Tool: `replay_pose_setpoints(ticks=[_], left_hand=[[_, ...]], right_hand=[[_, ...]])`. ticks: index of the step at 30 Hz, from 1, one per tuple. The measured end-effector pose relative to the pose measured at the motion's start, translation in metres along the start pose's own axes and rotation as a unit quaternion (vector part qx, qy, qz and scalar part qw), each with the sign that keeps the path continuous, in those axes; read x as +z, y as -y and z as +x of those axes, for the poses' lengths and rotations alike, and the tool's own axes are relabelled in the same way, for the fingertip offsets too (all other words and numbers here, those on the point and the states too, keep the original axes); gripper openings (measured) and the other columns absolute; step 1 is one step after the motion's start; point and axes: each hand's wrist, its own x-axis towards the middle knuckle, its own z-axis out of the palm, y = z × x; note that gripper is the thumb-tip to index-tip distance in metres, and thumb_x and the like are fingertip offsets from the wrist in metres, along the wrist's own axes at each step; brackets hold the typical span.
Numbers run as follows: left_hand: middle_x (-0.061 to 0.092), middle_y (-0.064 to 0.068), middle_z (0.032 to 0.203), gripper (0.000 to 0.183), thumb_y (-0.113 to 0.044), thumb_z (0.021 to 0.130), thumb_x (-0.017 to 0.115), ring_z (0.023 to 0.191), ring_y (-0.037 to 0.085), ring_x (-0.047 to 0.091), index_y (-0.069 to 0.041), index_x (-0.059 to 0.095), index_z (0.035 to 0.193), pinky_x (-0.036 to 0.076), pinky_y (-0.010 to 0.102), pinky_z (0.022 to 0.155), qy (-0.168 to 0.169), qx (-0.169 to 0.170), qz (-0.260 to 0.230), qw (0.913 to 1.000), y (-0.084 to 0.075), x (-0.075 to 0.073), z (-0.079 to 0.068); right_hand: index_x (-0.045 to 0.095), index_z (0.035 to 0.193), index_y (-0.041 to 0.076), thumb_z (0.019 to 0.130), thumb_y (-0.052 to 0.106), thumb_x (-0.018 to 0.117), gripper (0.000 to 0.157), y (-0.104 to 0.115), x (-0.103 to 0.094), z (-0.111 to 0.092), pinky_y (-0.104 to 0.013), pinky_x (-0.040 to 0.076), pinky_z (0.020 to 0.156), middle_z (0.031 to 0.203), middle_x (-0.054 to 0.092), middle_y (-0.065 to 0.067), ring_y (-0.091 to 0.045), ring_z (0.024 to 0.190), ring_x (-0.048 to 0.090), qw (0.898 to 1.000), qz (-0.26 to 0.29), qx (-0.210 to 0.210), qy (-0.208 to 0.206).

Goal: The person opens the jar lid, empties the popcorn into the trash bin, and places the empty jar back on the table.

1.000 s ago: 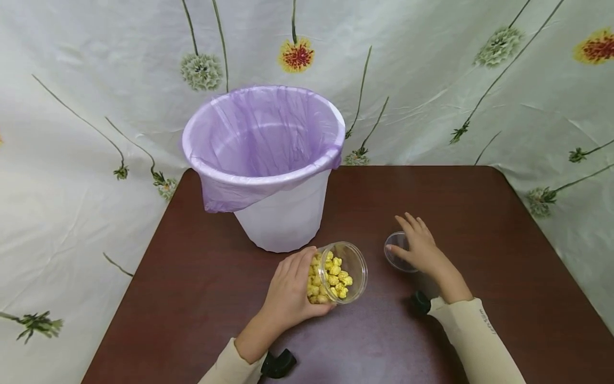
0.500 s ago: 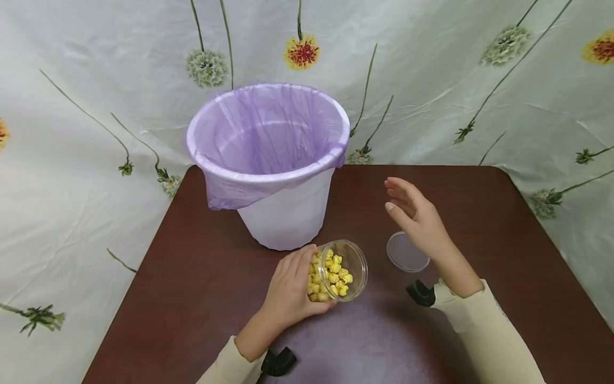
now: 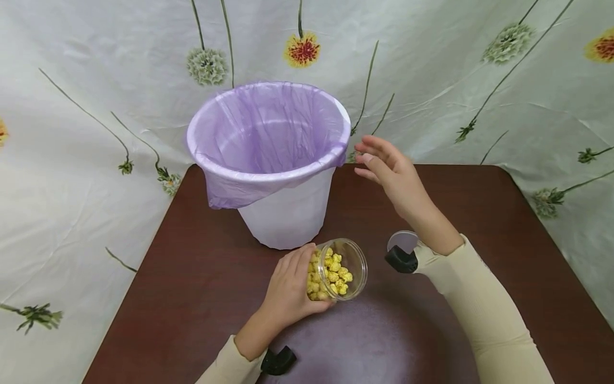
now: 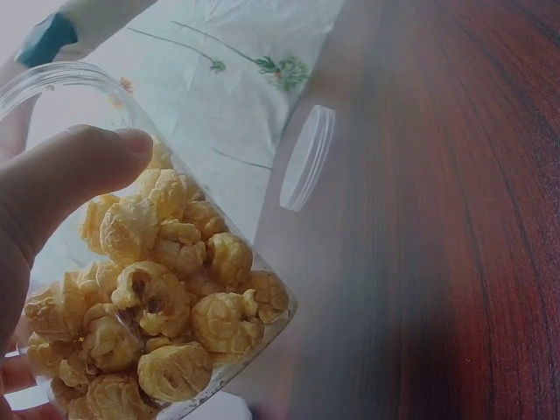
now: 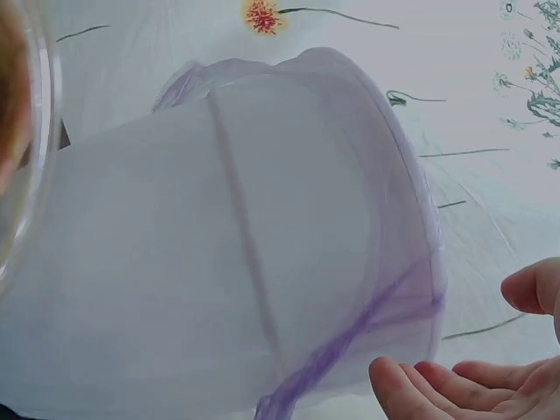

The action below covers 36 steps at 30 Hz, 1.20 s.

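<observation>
My left hand grips a clear plastic jar around its side. The jar is tilted, its mouth facing right and toward me, and it has no lid on. Inside it lie several yellow popcorn pieces; the left wrist view shows them close up, with the thumb across the clear wall. My right hand is raised beside the right rim of a white bin, apart from it, fingers loosely bent and holding nothing. A purple bag lines the bin and folds over its rim.
A round clear lid lies on the dark brown table, partly hidden by the right wrist's black camera mount. Behind the table hangs a pale flowered cloth.
My right hand has left the spot over the lid, moving up and left toward the bin's rim. The left hand keeps the jar in place.
</observation>
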Motion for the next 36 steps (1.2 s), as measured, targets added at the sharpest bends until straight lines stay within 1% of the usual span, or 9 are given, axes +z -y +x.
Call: replay_pose_setpoints(ticks=[5, 10, 14, 18, 23, 27, 32, 34, 36], left_hand=[[0.048, 0.013, 0.12, 0.101, -0.052, 0.048, 0.077, 0.108, 0.027, 0.046, 0.003, 0.041, 0.124, 0.036, 0.039, 0.091, 0.0, 0.0, -0.001, 1.0, 0.0, 0.0, 0.0], [0.049, 0.013, 0.118, 0.101, -0.052, 0.047, 0.077, 0.108, 0.027, 0.046, 0.002, 0.041, 0.124, 0.037, 0.039, 0.09, 0.002, -0.006, 0.002, 1.0, 0.001, -0.003, -0.001], [0.049, 0.013, 0.117, 0.099, -0.051, 0.047, 0.077, 0.108, 0.026, 0.046, 0.001, 0.041, 0.123, 0.038, 0.04, 0.088, -0.002, -0.013, 0.004, 0.9999, 0.001, -0.01, 0.0], [0.049, 0.013, 0.119, 0.099, -0.05, 0.047, 0.077, 0.109, 0.026, 0.046, 0.003, 0.042, 0.123, 0.038, 0.04, 0.088, -0.011, -0.017, -0.001, 0.9998, 0.001, -0.017, 0.001], [0.05, 0.013, 0.12, 0.1, -0.049, 0.046, 0.078, 0.109, 0.027, 0.046, 0.003, 0.041, 0.123, 0.037, 0.041, 0.088, -0.018, -0.021, -0.005, 0.9996, -0.001, -0.027, 0.004], [0.049, 0.013, 0.12, 0.101, -0.047, 0.045, 0.079, 0.109, 0.027, 0.046, 0.003, 0.041, 0.124, 0.037, 0.041, 0.089, -0.033, -0.015, -0.017, 0.9992, -0.003, -0.04, 0.01], [0.049, 0.014, 0.122, 0.103, -0.046, 0.044, 0.079, 0.108, 0.029, 0.046, 0.004, 0.041, 0.125, 0.036, 0.041, 0.09, -0.071, 0.005, -0.035, 0.9968, -0.007, -0.064, 0.022], [0.049, 0.014, 0.122, 0.101, -0.048, 0.046, 0.078, 0.107, 0.03, 0.047, 0.005, 0.042, 0.124, 0.036, 0.041, 0.089, -0.09, 0.018, -0.039, 0.995, -0.009, -0.074, 0.028], [0.05, 0.014, 0.121, 0.097, -0.052, 0.053, 0.074, 0.106, 0.03, 0.048, 0.006, 0.042, 0.124, 0.036, 0.04, 0.088, -0.109, 0.034, -0.043, 0.9925, -0.012, -0.085, 0.036]], right_hand=[[0.032, 0.133, -0.005, 0.092, 0.012, 0.047, 0.046, 0.003, 0.009, 0.02, -0.034, 0.043, 0.088, 0.125, 0.041, -0.018, -0.031, 0.113, 0.045, 0.997, 0.049, 0.049, -0.024], [0.031, 0.132, -0.006, 0.093, 0.009, 0.044, 0.044, -0.001, 0.014, 0.03, -0.036, 0.044, 0.087, 0.123, 0.041, -0.019, -0.032, 0.11, 0.045, 0.994, 0.08, 0.072, -0.034], [0.034, 0.13, -0.006, 0.092, 0.009, 0.046, 0.042, -0.005, 0.016, 0.034, -0.037, 0.045, 0.085, 0.119, 0.045, -0.018, -0.031, 0.106, 0.048, 0.993, 0.085, 0.071, -0.029], [0.038, 0.128, -0.006, 0.091, 0.01, 0.049, 0.042, -0.006, 0.019, 0.038, -0.036, 0.047, 0.082, 0.115, 0.047, -0.016, -0.028, 0.103, 0.05, 0.994, 0.082, 0.073, -0.028], [0.04, 0.128, -0.006, 0.09, 0.013, 0.052, 0.044, -0.004, 0.023, 0.04, -0.035, 0.047, 0.082, 0.115, 0.048, -0.016, -0.026, 0.104, 0.05, 0.994, 0.067, 0.081, -0.03], [0.041, 0.127, -0.006, 0.09, 0.014, 0.053, 0.044, -0.002, 0.024, 0.041, -0.035, 0.047, 0.083, 0.114, 0.048, -0.015, -0.024, 0.104, 0.051, 0.995, 0.054, 0.085, -0.027], [0.042, 0.126, -0.006, 0.09, 0.014, 0.053, 0.043, -0.001, 0.024, 0.041, -0.035, 0.047, 0.082, 0.113, 0.049, -0.015, -0.023, 0.102, 0.052, 0.995, 0.048, 0.088, -0.028], [0.042, 0.127, -0.006, 0.09, 0.014, 0.052, 0.043, -0.002, 0.024, 0.041, -0.035, 0.047, 0.082, 0.114, 0.048, -0.016, -0.023, 0.102, 0.052, 0.994, 0.047, 0.09, -0.028], [0.042, 0.127, -0.006, 0.09, 0.014, 0.052, 0.043, -0.002, 0.023, 0.042, -0.034, 0.047, 0.083, 0.115, 0.048, -0.016, -0.024, 0.103, 0.052, 0.994, 0.047, 0.091, -0.026]])
